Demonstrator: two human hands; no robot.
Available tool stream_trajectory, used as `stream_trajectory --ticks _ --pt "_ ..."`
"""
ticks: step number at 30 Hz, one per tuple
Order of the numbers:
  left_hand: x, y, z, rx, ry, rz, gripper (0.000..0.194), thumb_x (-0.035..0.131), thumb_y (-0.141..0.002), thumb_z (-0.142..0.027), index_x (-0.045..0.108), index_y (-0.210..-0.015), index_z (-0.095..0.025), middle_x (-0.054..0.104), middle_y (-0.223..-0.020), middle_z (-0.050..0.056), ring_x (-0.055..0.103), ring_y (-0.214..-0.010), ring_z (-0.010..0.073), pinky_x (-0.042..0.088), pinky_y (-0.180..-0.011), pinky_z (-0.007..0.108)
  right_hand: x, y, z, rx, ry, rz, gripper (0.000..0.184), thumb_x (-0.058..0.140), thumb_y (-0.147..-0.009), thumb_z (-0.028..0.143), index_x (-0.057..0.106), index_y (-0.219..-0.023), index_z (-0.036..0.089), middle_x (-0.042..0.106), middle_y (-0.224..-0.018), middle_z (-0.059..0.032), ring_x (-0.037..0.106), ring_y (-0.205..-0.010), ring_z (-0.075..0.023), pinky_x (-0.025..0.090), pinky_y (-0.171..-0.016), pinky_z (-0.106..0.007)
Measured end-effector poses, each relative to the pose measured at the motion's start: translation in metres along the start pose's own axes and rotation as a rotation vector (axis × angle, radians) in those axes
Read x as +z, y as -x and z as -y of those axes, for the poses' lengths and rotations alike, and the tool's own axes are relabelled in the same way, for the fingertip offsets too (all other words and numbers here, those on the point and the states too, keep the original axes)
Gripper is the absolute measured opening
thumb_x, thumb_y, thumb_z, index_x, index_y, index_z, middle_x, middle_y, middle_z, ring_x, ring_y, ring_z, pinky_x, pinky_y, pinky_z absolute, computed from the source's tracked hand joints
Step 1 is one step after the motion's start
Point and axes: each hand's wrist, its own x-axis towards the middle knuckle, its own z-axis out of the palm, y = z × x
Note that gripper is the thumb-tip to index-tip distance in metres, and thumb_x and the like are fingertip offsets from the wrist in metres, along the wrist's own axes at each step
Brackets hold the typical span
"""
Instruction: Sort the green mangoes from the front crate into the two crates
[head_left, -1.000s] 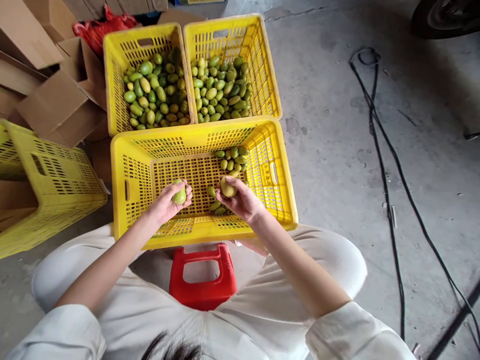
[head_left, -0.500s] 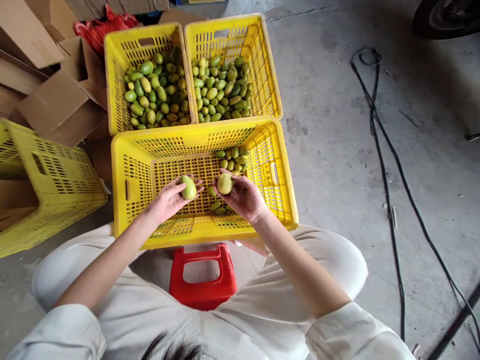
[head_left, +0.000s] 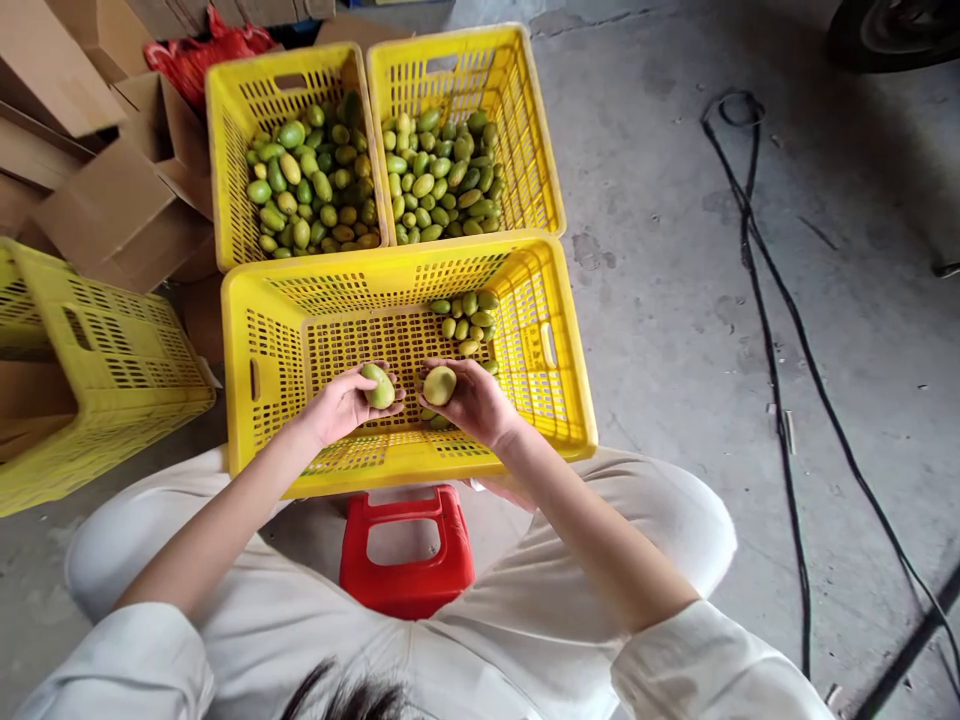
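Note:
My left hand (head_left: 349, 402) is closed around a green mango (head_left: 378, 386), its thumb on the near side and the fingertips showing beyond. In my right hand (head_left: 480, 400) lies a paler yellow-green mango (head_left: 439, 385), cupped by the fingers with one rounded end facing left. Both hands are held over the front yellow crate (head_left: 411, 470), a short gap apart. Inside that crate, several small green mangoes (head_left: 469, 322) rest at the right rear. A few more lie below my right hand, which partly hides them.
Two yellow crates, the left (head_left: 225, 150) and right (head_left: 541, 130), hold many green mangoes behind the front one. Another yellow crate (head_left: 142, 350) stands at left, near cardboard boxes (head_left: 127, 215). A red stool (head_left: 405, 590) is between my legs. Black cable (head_left: 780, 290) lies on the floor at right.
My left hand has shifted right and turned its mango, bringing it closer to the other. My right hand has turned its mango too and moved slightly left and lower.

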Motion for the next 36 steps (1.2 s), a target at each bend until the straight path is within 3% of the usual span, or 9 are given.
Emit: stream_trajectory --ticks 4,7,9,14,19,23,26,30,36 --pt "0.001 0.005 -0.004 0.005 -0.183 0.101 0.030 0.075 -0.070 -0.017 0.061 -0.096 -0.016 0.067 -0.086 0.007 0.067 -0.071 0.0178 0.054 -0.058 0.026 0.003 0.002 0.005 -0.069 0.062 0.068 0.029 0.075 -0.067 0.018 0.067 -0.095 0.021 0.069 -0.092 -0.0011 0.066 -0.081 -0.0156 0.057 -0.072 -0.027" --pt "-0.001 0.004 0.003 -0.029 -0.237 0.134 0.029 0.081 -0.066 -0.020 0.058 -0.084 -0.016 0.060 -0.068 0.000 0.059 -0.054 0.0118 0.041 -0.043 0.018 0.003 0.003 -0.004 -0.006 0.134 0.076 0.033 0.082 -0.062 0.020 0.064 -0.089 0.020 0.066 -0.080 0.0018 0.064 -0.069 -0.0123 0.057 -0.065 -0.026" --pt "-0.003 0.000 0.012 -0.064 -0.229 0.073 0.030 0.082 -0.065 -0.021 0.056 -0.079 -0.016 0.054 -0.060 -0.003 0.053 -0.048 0.0086 0.036 -0.040 0.016 0.002 0.002 -0.014 0.069 0.179 0.093 0.035 0.086 -0.057 0.022 0.060 -0.082 0.019 0.062 -0.070 0.0034 0.062 -0.061 -0.0114 0.054 -0.057 -0.023" --pt "-0.009 -0.012 0.024 -0.065 -0.187 -0.167 0.020 0.075 -0.072 -0.021 0.062 -0.084 -0.013 0.063 -0.074 0.003 0.061 -0.059 0.0113 0.050 -0.052 0.021 -0.001 -0.002 -0.027 0.110 0.269 -0.001 0.032 0.083 -0.059 0.027 0.061 -0.078 0.016 0.061 -0.063 0.0021 0.058 -0.052 -0.0099 0.048 -0.048 -0.020" --pt "-0.005 -0.010 0.009 0.033 -0.052 -0.049 0.024 0.066 -0.078 -0.016 0.064 -0.103 -0.015 0.069 -0.095 0.008 0.067 -0.085 0.0194 0.056 -0.078 0.034 0.001 -0.002 -0.012 -0.037 0.069 -0.068 0.027 0.073 -0.068 0.024 0.065 -0.094 0.020 0.066 -0.082 0.0003 0.063 -0.075 -0.0127 0.055 -0.070 -0.025" --pt "-0.005 -0.007 0.006 0.074 -0.141 -0.016 0.027 0.078 -0.071 -0.015 0.064 -0.093 -0.015 0.067 -0.085 0.004 0.066 -0.077 0.0153 0.055 -0.073 0.029 0.004 0.002 -0.004 -0.065 0.030 -0.055 0.037 0.073 -0.064 0.014 0.064 -0.099 0.022 0.067 -0.087 0.0008 0.064 -0.083 -0.0142 0.054 -0.077 -0.026" --pt "-0.007 -0.008 0.015 0.031 -0.199 -0.045 0.028 0.084 -0.064 -0.017 0.059 -0.077 -0.014 0.057 -0.064 -0.002 0.058 -0.059 0.0092 0.049 -0.057 0.021 0.006 0.003 -0.011 -0.007 0.073 -0.075 0.035 0.080 -0.062 0.016 0.062 -0.092 0.021 0.066 -0.087 0.0011 0.062 -0.078 -0.0122 0.054 -0.070 -0.024" --pt "-0.006 -0.010 0.026 -0.057 -0.193 -0.084 0.028 0.083 -0.066 -0.024 0.058 -0.074 -0.014 0.056 -0.063 -0.001 0.055 -0.053 0.0084 0.042 -0.046 0.018 0.004 0.001 -0.025 0.058 0.091 -0.128 0.037 0.079 -0.054 0.014 0.051 -0.078 0.022 0.060 -0.070 0.0056 0.059 -0.066 -0.0108 0.050 -0.060 -0.022" --pt "0.000 -0.007 0.009 0.005 -0.007 -0.025 0.014 0.062 -0.079 -0.019 0.062 -0.092 -0.012 0.067 -0.083 0.008 0.066 -0.071 0.0164 0.056 -0.066 0.029 0.000 0.002 -0.009 -0.035 0.121 -0.058 0.027 0.076 -0.065 0.025 0.056 -0.082 0.020 0.060 -0.067 0.0036 0.055 -0.058 -0.0103 0.042 -0.052 -0.021"
